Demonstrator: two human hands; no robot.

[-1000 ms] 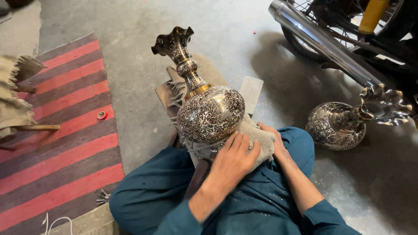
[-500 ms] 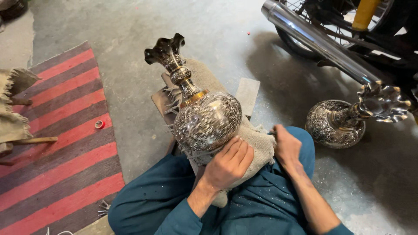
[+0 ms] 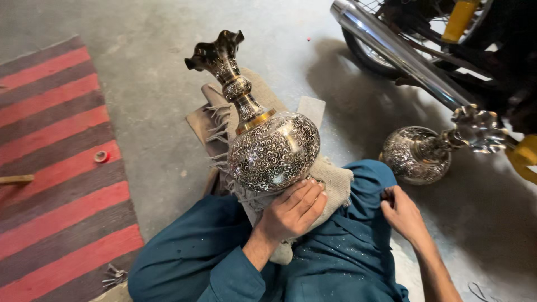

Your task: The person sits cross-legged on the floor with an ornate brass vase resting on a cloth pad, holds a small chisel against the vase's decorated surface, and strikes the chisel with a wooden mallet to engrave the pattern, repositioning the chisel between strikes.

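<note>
An engraved metal vase (image 3: 271, 146) with a round belly and a flared, ruffled mouth lies tilted on a beige cloth (image 3: 334, 179) across my lap. My left hand (image 3: 291, 210) presses on the vase's base end, fingers curled over it and the cloth. My right hand (image 3: 404, 212) rests on my teal trouser knee, away from the vase, pinching the fabric; whether it holds anything small is unclear.
A second engraved vase (image 3: 420, 152) lies on the concrete floor at the right. A motorcycle with a chrome exhaust pipe (image 3: 400, 53) stands behind it. A red and grey striped rug (image 3: 50, 168) covers the floor at the left, with a small ring (image 3: 101, 156) on it.
My right hand left the cloth beside the vase and moved right onto my knee. The vase tilted a little more upright under my left hand.
</note>
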